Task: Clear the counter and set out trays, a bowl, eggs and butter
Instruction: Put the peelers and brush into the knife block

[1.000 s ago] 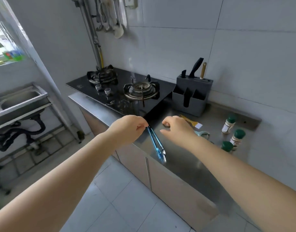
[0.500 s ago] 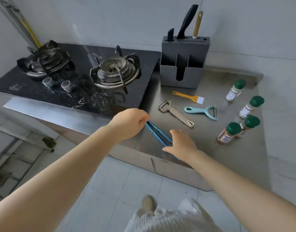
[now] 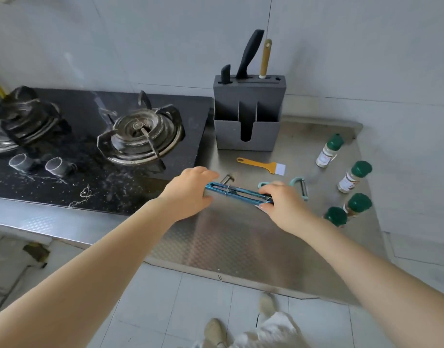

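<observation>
Blue metal tongs (image 3: pixel 237 192) hang level just above the steel counter (image 3: pixel 241 242), held at both ends. My left hand (image 3: pixel 190 193) grips the left end. My right hand (image 3: pixel 282 199) grips the right end with curled fingers. Behind the tongs lie a metal peeler (image 3: pixel 227 178), mostly hidden, a teal peeler (image 3: pixel 300 185) partly behind my right hand, and a yellow-handled brush (image 3: pixel 262 165).
A grey knife block (image 3: pixel 248 114) with knives stands at the back. Several green-capped spice jars (image 3: pixel 355 177) stand at the right. A black gas hob (image 3: pixel 95 146) with two burners fills the left. The counter's front edge runs just below my forearms.
The tongs rose off the counter and turned level. My right hand moved up and took their right end. The camera came closer and tilted down over the counter.
</observation>
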